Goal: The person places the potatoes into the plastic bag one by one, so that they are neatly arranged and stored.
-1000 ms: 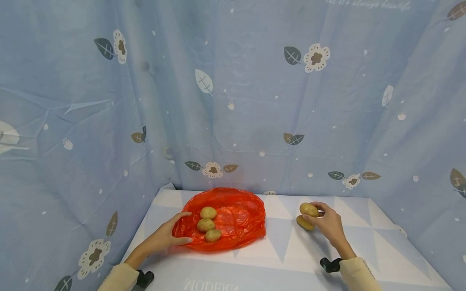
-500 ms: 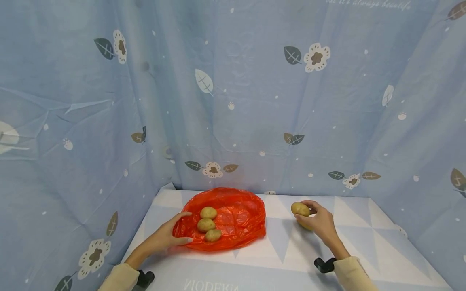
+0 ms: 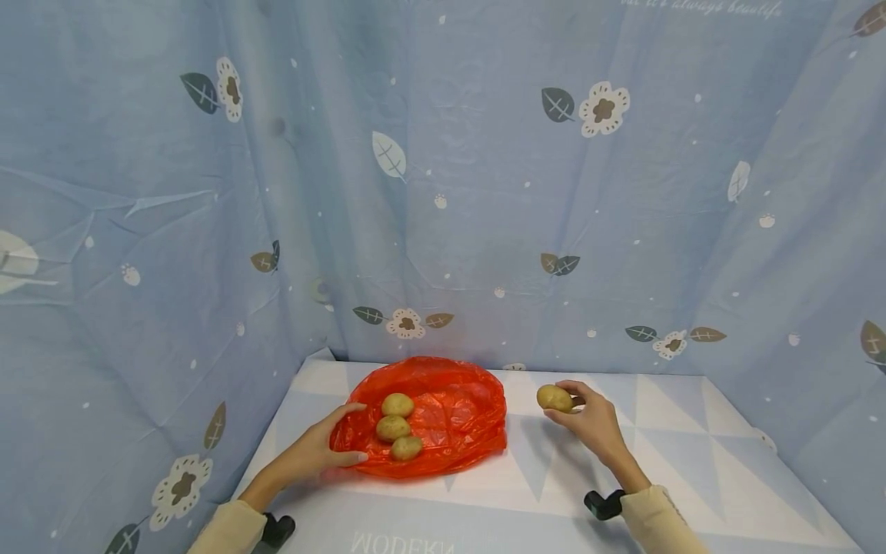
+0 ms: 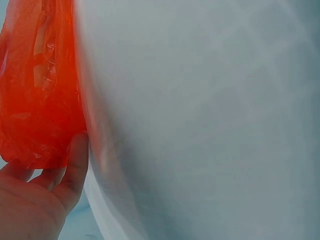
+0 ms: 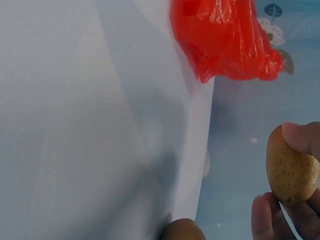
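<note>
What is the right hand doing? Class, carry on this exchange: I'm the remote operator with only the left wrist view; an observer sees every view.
Observer: The right hand holds a potato between thumb and fingers.
Operator: How many potatoes lie in the red bag?
Observer: The head view shows three potatoes in the red bag.
Operator: Any potato besides those four?
Observer: Yes, the right wrist view shows part of another potato at its lower edge.

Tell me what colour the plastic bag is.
The plastic bag is bright red, showing best in the head view.
</note>
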`<state>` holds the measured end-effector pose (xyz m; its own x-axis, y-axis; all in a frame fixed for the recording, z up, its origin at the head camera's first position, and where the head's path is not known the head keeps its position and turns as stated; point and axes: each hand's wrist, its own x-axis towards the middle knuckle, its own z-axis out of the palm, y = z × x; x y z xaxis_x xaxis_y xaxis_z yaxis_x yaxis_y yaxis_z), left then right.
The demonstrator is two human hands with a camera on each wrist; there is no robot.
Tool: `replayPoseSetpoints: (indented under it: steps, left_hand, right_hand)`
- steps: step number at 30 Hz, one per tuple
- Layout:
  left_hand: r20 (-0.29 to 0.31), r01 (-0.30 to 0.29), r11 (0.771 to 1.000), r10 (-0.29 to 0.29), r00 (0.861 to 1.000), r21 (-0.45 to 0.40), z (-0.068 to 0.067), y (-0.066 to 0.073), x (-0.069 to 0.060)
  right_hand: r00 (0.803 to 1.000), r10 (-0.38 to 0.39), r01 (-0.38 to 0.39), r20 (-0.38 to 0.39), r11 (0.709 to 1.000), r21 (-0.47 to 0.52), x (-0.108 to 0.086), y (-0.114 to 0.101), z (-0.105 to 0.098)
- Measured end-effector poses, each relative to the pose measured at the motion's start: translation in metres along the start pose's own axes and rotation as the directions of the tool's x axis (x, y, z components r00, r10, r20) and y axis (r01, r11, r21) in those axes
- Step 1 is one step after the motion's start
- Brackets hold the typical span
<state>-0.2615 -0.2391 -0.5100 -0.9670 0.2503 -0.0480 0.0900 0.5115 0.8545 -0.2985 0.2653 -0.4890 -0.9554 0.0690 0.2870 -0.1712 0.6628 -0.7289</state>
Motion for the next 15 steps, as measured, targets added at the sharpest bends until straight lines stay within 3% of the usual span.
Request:
replayPoseSetpoints:
  steps: [8,15]
  left_hand:
    - [-0.004,0.000,1.000,0.000,1.000,0.015,0.001,0.000,0.002]
    - [-0.004,0.015,1.000,-0.015,1.000,0.009,0.001,0.000,0.002]
  right_hand:
    - [0.998,-0.062,0.062,-0.006,0.998,0.011,0.003,-0.007,0.011]
    - [0.998,-0.055,0.054,0.026,0.997,0.046,0.003,-0.014,0.020]
